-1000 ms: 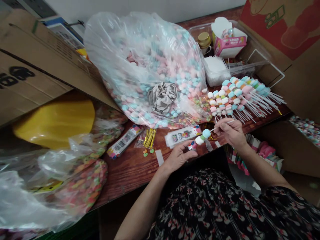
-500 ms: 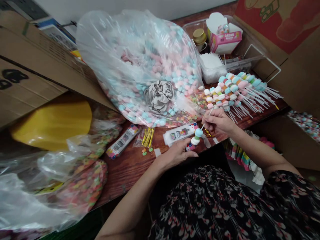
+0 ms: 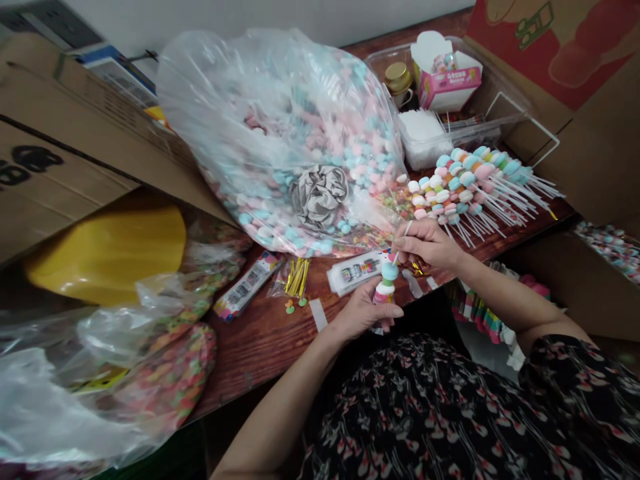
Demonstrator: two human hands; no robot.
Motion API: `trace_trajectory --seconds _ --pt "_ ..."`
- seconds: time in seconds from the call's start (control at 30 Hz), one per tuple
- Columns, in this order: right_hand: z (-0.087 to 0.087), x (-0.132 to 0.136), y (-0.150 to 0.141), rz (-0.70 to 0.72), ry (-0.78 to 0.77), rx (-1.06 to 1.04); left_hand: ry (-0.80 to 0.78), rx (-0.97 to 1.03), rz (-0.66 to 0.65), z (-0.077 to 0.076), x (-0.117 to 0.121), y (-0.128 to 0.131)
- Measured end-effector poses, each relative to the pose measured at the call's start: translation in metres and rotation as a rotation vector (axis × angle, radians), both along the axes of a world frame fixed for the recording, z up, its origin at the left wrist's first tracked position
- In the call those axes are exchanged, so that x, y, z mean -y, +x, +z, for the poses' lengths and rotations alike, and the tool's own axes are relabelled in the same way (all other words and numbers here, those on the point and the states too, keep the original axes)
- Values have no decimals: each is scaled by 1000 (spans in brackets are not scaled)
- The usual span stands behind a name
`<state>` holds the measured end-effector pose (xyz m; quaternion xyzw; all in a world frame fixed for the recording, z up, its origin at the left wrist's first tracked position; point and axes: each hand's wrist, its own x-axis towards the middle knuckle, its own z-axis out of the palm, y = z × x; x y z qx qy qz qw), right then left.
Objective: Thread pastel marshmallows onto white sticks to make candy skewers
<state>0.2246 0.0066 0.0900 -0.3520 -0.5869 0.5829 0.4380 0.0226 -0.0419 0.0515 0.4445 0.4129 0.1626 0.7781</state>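
Reddish wood forms the table [image 3: 250, 363] under everything, flanked by a cardboard carton [image 3: 60, 127] on the left and a second carton [image 3: 565, 127] on the right. One huge clear plastic sack [image 3: 280, 140] of pastel pink, blue and white marshmallow candies sits on it, gathered by one grey scrunched band [image 3: 319, 197]. Behind lies one clear plastic tub [image 3: 480, 127] with one pink paper box [image 3: 445, 73] and one gold-lidded jar [image 3: 399, 77]. Dozens of finished candy skewers [image 3: 465, 187] fan out, too many to count exactly. Two printed packets [image 3: 247, 285] and [image 3: 354, 272] lie apart, with one small bundle of gold twist ties [image 3: 296, 277] between them. The right hand [image 3: 425, 243] pinches the top of a stick, while the left hand [image 3: 363, 315] curls firmly around the lower end of that single skewer [image 3: 386, 283], which has at least three candies and is held just above the table.
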Motion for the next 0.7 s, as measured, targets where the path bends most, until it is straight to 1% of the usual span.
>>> trace_trajectory --seconds 0.1,0.17,0.27,0.37,0.43,0.5,0.6,0.67,0.7 --pt "-11 4 -8 -41 -70 32 62 -47 34 0 0 5" --pt "-16 6 -13 -25 -87 49 98 -53 47 0 0 8" --pt "-18 9 -16 11 -83 59 123 -48 89 0 0 11" --pt "-17 9 -13 -2 -101 38 123 27 162 -1 -2 6" --pt "-18 9 -9 -1 -111 4 99 109 162 -1 -3 -3" --pt "-21 11 -6 36 -117 -44 67 154 98 -1 -3 -15" --pt "-25 15 -4 96 -109 -124 1 99 -118 -3 0 -32" --pt "-26 18 -3 110 -79 -163 -51 52 -268 -4 4 -37" --pt "-25 18 -3 114 -52 -171 -73 39 -312 -5 6 -38"
